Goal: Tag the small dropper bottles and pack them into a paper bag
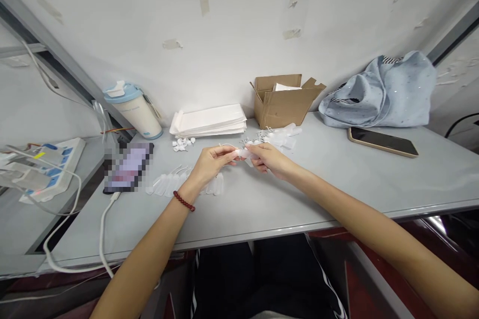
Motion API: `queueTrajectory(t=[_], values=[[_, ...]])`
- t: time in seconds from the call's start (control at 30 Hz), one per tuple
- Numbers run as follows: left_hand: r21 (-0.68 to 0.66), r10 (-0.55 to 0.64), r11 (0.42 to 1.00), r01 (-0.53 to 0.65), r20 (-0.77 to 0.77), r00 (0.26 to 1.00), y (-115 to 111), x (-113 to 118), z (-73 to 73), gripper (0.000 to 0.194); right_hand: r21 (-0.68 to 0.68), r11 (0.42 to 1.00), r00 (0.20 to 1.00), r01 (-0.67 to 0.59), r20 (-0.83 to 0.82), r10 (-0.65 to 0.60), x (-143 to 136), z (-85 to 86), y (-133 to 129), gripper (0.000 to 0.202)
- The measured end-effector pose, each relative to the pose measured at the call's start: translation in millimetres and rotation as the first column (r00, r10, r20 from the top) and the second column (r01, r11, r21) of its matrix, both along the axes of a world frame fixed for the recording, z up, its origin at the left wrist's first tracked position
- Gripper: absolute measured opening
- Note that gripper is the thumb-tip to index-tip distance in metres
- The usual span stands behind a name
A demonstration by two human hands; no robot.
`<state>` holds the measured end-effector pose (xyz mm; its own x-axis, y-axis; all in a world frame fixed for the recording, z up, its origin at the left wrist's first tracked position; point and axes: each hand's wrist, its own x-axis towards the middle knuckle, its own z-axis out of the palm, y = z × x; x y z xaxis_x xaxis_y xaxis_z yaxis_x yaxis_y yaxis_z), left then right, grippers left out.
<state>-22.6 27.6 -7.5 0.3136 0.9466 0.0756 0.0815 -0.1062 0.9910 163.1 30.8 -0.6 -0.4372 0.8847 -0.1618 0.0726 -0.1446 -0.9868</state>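
While our left hand [214,160] pinches a whitish plastic piece [244,153], our right hand [268,157] grips it too — similar pieces [286,135] lie nearby.

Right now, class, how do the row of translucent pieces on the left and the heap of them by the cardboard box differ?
The row lies lined up side by side; the heap is jumbled. The row lies nearer the front edge; the heap sits farther back, before the cardboard box. Both rest on the grey table.
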Motion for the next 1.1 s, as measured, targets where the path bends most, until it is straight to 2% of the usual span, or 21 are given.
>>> queueTrajectory(t=[0.2, 0.4, 0.5, 0.77, 0.9, 1.1], values=[[0.038, -0.023, 0.999, 0.028, -0.129, 0.991, 1.5, 0.6, -2.1, 0.030, 0.030, 0.999, 1.000, 0.015, 0.022, -0.015, -2.2, -0.7, -0.8, 0.040], [0.104, 0.060, 0.994, -0.035, -0.244, 0.968, -2.8, 6.0, -4.3, 0.043, 0.101, 0.993, 0.997, 0.067, 0.021, -0.070, -6.3, -3.1, -2.1, 0.046], [0.101, 0.064, 0.994, -0.038, -0.260, 0.964, -4.5, 6.6, -2.3, 0.045, 0.109, 0.992, 0.998, 0.064, -0.002, -0.065, -6.5, -2.7, -3.0, 0.046], [0.098, 0.037, 0.995, -0.017, -0.197, 0.980, -7.9, 5.4, 8.9, 0.023, -0.033, 0.999, 0.999, 0.023, -0.036, -0.024, -0.3, -4.4, 1.6, 0.044], [0.100, 0.076, 0.993, -0.068, -0.079, 0.994, -7.0, 6.5, 4.9, 0.021, -0.096, 0.995, 0.998, 0.006, -0.054, -0.012, -0.1, -4.8, 2.2, 0.042], [0.177, 0.090, 0.980, -0.088, -0.002, 0.996, -4.3, 7.0, -1.7, 0.019, -0.133, 0.991, 0.997, -0.020, -0.080, 0.009, 0.0, -2.2, 1.9, 0.038]])
